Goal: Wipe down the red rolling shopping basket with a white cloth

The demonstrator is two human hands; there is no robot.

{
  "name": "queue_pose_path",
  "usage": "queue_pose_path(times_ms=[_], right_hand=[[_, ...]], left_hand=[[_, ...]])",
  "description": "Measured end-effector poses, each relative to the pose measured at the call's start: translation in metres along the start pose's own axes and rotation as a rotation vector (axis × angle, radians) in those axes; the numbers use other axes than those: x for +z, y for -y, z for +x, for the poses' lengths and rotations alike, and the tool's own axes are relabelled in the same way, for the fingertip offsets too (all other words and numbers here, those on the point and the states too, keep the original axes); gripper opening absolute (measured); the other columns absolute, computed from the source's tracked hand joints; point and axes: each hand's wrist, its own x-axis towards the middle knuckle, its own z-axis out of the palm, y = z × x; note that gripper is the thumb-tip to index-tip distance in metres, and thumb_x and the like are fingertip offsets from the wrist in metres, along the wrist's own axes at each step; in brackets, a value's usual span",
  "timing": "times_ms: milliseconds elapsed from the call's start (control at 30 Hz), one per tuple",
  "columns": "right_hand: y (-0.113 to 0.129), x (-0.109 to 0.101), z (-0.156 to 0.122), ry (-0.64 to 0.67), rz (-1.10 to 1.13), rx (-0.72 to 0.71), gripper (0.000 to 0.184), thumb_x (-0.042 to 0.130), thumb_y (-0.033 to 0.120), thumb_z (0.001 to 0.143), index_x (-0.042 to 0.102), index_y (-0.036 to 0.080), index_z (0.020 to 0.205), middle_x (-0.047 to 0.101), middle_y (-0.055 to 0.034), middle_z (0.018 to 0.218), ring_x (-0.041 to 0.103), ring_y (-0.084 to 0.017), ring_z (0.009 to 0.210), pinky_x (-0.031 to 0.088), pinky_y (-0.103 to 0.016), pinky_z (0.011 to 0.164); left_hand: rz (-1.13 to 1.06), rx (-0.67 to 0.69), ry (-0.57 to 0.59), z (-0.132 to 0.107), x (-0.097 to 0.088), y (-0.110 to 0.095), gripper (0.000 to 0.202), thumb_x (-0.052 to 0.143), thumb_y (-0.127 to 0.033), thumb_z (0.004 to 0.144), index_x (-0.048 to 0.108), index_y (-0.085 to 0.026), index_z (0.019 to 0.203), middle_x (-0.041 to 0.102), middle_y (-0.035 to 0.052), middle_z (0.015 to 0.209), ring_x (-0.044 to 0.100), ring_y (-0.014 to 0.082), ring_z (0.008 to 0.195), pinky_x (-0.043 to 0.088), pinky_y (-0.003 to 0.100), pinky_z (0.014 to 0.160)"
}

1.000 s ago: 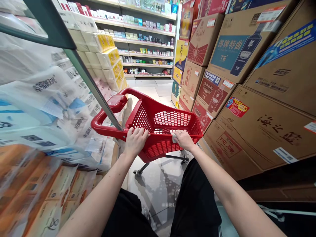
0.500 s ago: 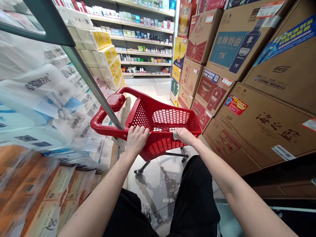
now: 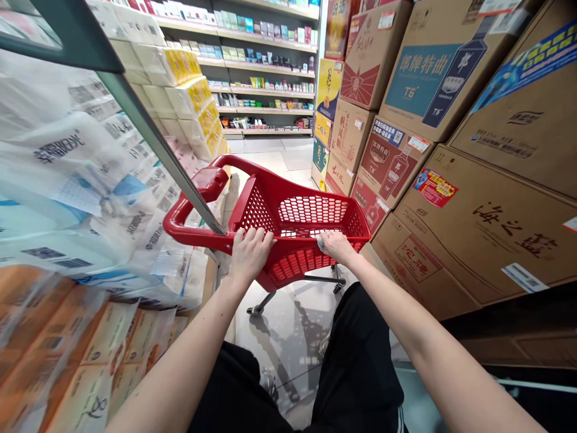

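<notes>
Head view: wrapped packs (image 3: 76, 180) pile up at nine o'clock. Toward eight, the left hand (image 3: 251, 249) curls its fingers over the near rim (image 3: 295, 242) of the red cart (image 3: 297, 264), which stands at the dial's centre. Toward four, the right hand (image 3: 337, 245) closes around a pale wad (image 3: 320, 242) at the same rim — work there seems under way, but how much is done or left cannot be told. Cartons (image 3: 489, 225) fill three o'clock.
</notes>
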Motion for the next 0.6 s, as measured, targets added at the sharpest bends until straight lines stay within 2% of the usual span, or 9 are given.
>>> queue_pose_path(times_ms=[133, 233, 333, 467, 600], right_hand=[[-0.016, -0.007, 0.002, 0.074, 0.084, -0.134, 0.022, 0.038, 0.022, 0.092, 0.054, 0.011, 0.103, 0.06, -0.0114, 0.095, 0.053, -0.02, 0.085, 0.035, -0.03, 0.076], [-0.031, -0.013, 0.001, 0.153, 0.258, -0.241, 0.023, 0.043, 0.026, 0.092, 0.053, 0.015, 0.111, 0.061, -0.0085, 0.099, 0.055, -0.018, 0.089, 0.038, -0.026, 0.076], [-0.036, -0.013, -0.002, 0.148, 0.355, -0.181, 0.024, 0.041, 0.031, 0.095, 0.054, 0.021, 0.112, 0.064, -0.0045, 0.097, 0.058, -0.015, 0.087, 0.04, -0.023, 0.074], [-0.03, -0.006, -0.007, 0.091, 0.3, -0.067, 0.025, 0.042, 0.033, 0.095, 0.058, 0.021, 0.109, 0.066, -0.0054, 0.096, 0.06, -0.016, 0.085, 0.041, -0.024, 0.075], [-0.026, -0.009, -0.005, 0.137, 0.328, -0.103, 0.026, 0.042, 0.035, 0.095, 0.058, 0.021, 0.11, 0.067, -0.0055, 0.094, 0.062, -0.017, 0.084, 0.042, -0.024, 0.073]], left_hand=[[0.0, 0.005, 0.003, 0.001, 0.0, 0.0, 0.027, 0.037, -0.031, 0.092, 0.06, -0.018, 0.085, 0.057, 0.0104, 0.081, 0.049, 0.025, 0.084, 0.033, 0.044, 0.085], [-0.016, 0.002, 0.002, 0.0, -0.001, 0.0, 0.027, 0.037, -0.031, 0.092, 0.06, -0.019, 0.085, 0.057, 0.0104, 0.081, 0.05, 0.0252, 0.085, 0.032, 0.044, 0.086], [-0.063, -0.007, 0.001, 0.0, -0.001, -0.001, 0.027, 0.037, -0.031, 0.092, 0.061, -0.019, 0.086, 0.058, 0.0109, 0.081, 0.05, 0.0256, 0.086, 0.032, 0.044, 0.086], [-0.069, -0.007, -0.014, -0.001, 0.0, -0.001, 0.027, 0.038, -0.031, 0.092, 0.061, -0.019, 0.086, 0.058, 0.0112, 0.082, 0.049, 0.0258, 0.086, 0.032, 0.045, 0.086], [-0.008, 0.004, -0.01, -0.003, -0.001, 0.002, 0.026, 0.038, -0.031, 0.092, 0.061, -0.019, 0.085, 0.058, 0.0105, 0.081, 0.05, 0.0251, 0.085, 0.032, 0.045, 0.088]])
